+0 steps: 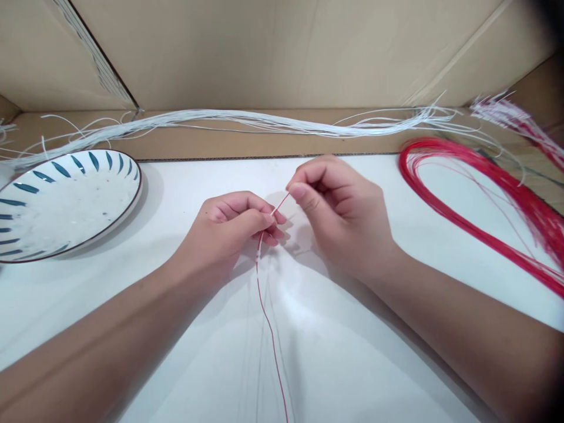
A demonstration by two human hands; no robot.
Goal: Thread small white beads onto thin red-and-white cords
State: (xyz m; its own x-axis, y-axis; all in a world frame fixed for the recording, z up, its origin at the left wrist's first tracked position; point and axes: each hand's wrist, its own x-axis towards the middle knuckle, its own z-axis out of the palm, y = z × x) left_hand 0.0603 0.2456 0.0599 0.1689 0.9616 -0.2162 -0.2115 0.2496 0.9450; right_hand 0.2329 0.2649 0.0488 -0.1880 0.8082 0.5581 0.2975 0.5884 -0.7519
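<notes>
A thin red cord (272, 329) runs up from the near edge of the white surface to my hands. My left hand (240, 220) pinches it between thumb and fingers, together with a short white strand (261, 239) lying alongside. Just below that pinch, small whitish wraps or knots (258, 256) sit on the cord; their exact form is too small to tell. My right hand (339, 205), above and to the right, grips the cord's upper end between thumb and forefinger. A short straight stretch of red and white shows between the two hands.
At left stands a white plate (66, 205) with blue-green leaf marks. White cords (264, 122) lie along the cardboard (282, 145) at the back. A looped bundle of red cord (445, 205) rests at right, with red-and-white strands (515, 117) behind it.
</notes>
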